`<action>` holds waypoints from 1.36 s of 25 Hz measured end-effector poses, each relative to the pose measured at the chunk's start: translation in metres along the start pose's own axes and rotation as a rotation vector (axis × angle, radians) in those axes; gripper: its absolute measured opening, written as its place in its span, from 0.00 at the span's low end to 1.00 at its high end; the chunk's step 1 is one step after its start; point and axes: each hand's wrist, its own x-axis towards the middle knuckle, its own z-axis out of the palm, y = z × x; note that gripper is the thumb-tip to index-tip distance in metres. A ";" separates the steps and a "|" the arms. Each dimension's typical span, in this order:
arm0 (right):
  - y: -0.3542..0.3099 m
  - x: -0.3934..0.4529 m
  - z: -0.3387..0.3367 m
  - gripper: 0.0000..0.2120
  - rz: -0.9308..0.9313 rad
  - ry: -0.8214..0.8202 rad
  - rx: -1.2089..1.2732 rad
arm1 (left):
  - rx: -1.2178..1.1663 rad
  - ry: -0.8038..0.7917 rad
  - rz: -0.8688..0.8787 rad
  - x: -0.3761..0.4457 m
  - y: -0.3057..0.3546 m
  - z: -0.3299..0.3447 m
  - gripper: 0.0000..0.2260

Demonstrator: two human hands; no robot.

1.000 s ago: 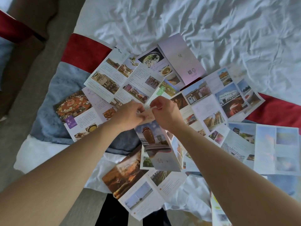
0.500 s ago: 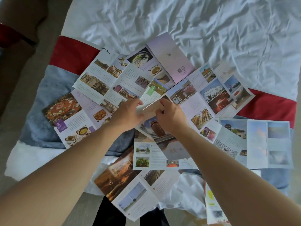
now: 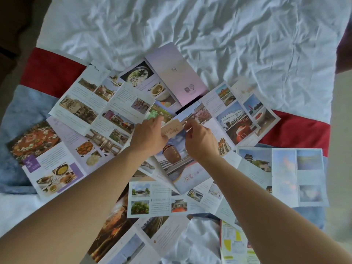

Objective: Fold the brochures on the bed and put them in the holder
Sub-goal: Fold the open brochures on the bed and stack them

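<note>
Head view, looking down on a bed [image 3: 209,31] covered by a creased white sheet, with a red band [image 3: 51,71] crossing it from the left edge to the right edge and a blue blanket [image 3: 21,111] below the band at left. Both hands meet at the centre of the frame. The left hand [image 3: 148,137] and the right hand [image 3: 200,139] each pinch the upper end of one brochure [image 3: 177,159], whose cover shows a large brown jar under a blue sky; its top corner is bent over, exposing a tan panel with handwriting between the two hands. This brochure lies tilted on top of the other sheets.

Around it, unfolded brochures overlap in a fan: a food leaflet [image 3: 47,159] with a purple label at centre left; a leaflet of building photographs [image 3: 91,103] above it; a pale lilac leaflet [image 3: 171,73] with a code mark at upper centre; a leaflet with a white building and red jar [image 3: 236,115] at centre right; a pale blue trifold [image 3: 285,174] at right. The forearms cover parts of the lower sheets, including a garden leaflet [image 3: 150,199] and a yellow leaflet [image 3: 234,244] at the bottom edge.
</note>
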 end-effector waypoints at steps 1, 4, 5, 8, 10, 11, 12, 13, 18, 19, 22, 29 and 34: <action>0.005 0.004 0.001 0.08 0.004 -0.002 0.005 | 0.020 0.014 -0.029 0.005 0.003 0.004 0.27; 0.017 0.014 0.000 0.08 0.016 -0.007 0.024 | 0.015 0.032 -0.070 0.017 0.011 0.012 0.21; 0.020 0.017 0.000 0.08 0.017 -0.016 0.040 | 0.008 0.037 -0.071 0.019 0.014 0.014 0.19; 0.022 0.023 0.001 0.09 0.000 -0.055 0.117 | 0.006 0.067 -0.048 0.025 0.022 0.018 0.16; 0.023 0.025 0.000 0.09 -0.019 -0.052 0.137 | -0.023 0.074 -0.023 0.030 0.030 0.021 0.17; 0.025 0.026 -0.001 0.09 -0.024 -0.052 0.143 | -0.042 0.076 -0.028 0.033 0.034 0.022 0.18; 0.028 0.027 -0.002 0.09 -0.023 -0.054 0.149 | -0.051 0.078 -0.041 0.035 0.037 0.022 0.17; 0.032 0.027 -0.002 0.09 -0.014 -0.051 0.151 | -0.047 0.071 -0.051 0.037 0.039 0.022 0.16; 0.053 0.024 -0.005 0.23 0.005 0.019 0.032 | -0.072 0.046 -0.064 0.042 0.042 0.019 0.11; 0.056 0.022 -0.007 0.28 0.014 -0.010 0.025 | -0.089 0.063 -0.056 0.041 0.043 0.017 0.10; 0.060 0.019 -0.017 0.30 -0.013 -0.033 0.093 | -0.093 0.144 0.040 0.039 0.051 0.007 0.07; 0.043 0.014 -0.039 0.06 -0.050 0.117 0.234 | -0.195 0.201 0.122 0.044 0.073 -0.014 0.12; 0.048 0.024 -0.060 0.08 -0.067 0.173 0.182 | -0.198 0.171 0.070 0.051 0.079 -0.011 0.19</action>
